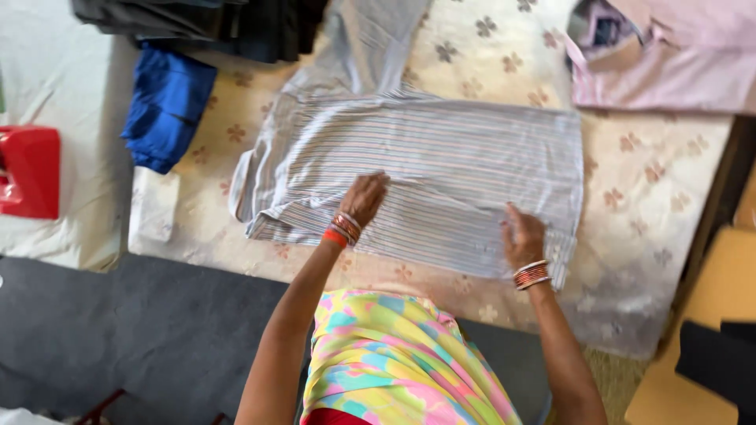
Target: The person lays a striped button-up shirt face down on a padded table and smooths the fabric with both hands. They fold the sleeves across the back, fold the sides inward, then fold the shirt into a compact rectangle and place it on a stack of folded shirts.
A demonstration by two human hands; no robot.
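Note:
A light striped shirt lies partly folded on a cream sheet with a flower print; one sleeve runs up toward the top. My left hand presses flat on the shirt near its middle, fingers spread. My right hand rests on the shirt's lower right edge, fingers on the fabric. Both wrists carry red and orange bangles. Neither hand has fabric pinched that I can see.
A blue cloth and dark folded clothes lie at the top left. A pink garment lies at the top right. A red object sits at the left on white cloth. Grey floor mat lies below.

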